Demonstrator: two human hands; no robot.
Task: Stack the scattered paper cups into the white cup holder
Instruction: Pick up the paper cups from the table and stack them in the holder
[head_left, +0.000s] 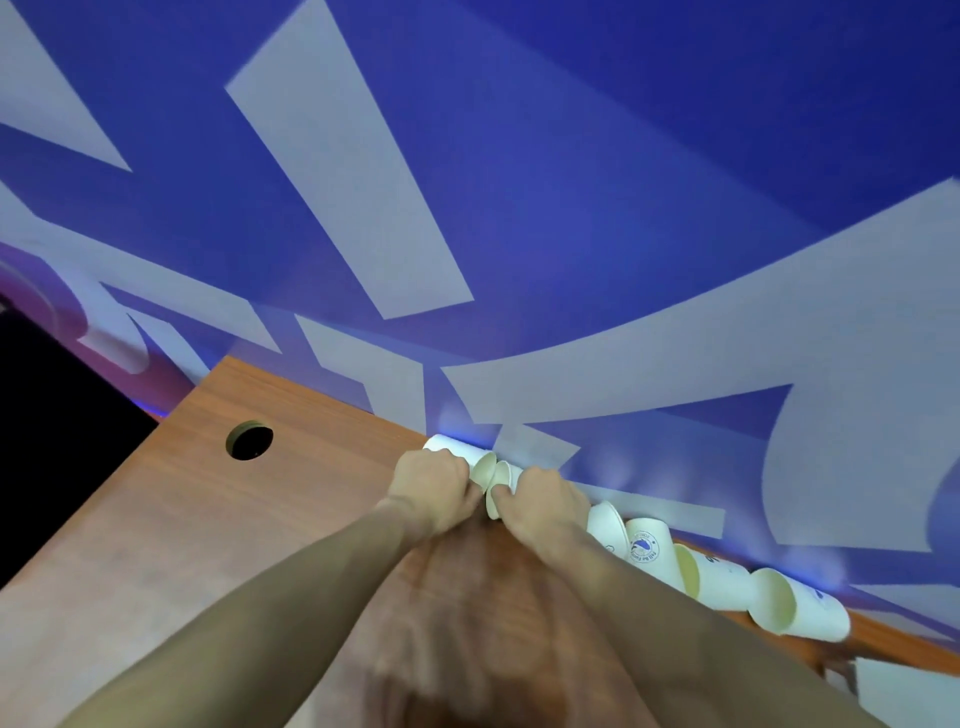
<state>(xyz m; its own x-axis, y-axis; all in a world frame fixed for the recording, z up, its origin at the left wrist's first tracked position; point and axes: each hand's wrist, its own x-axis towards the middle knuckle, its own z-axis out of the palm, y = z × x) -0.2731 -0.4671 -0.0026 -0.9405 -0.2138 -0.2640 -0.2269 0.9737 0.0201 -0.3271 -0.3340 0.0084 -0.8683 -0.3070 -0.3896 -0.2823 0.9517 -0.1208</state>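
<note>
Where the wooden desk (171, 519) meets the blue-and-white patterned wall (519, 208), both hands work close together at the far edge. Furthest left, a round cable hole (249, 439) opens in the desktop. Next comes the left hand (431, 480), its fingers curled round a white paper cup (452, 448) that lies on its side against the wall, mouth towards the right. Just beside it, the right hand (545, 501) grips a second paper cup (498, 488), whose open mouth faces the first one; the two rims are touching or nearly so, and motion blur hides which. Further right, four more paper cups lie tipped over in a row along the wall: a plain one (605, 522) just beside the right wrist, a cup with a round blue logo (644, 545), a cup with its mouth turned leftwards (719, 584), and the last cup (802, 605) showing its pale interior. The white cup holder cannot be made out in this view.
</note>
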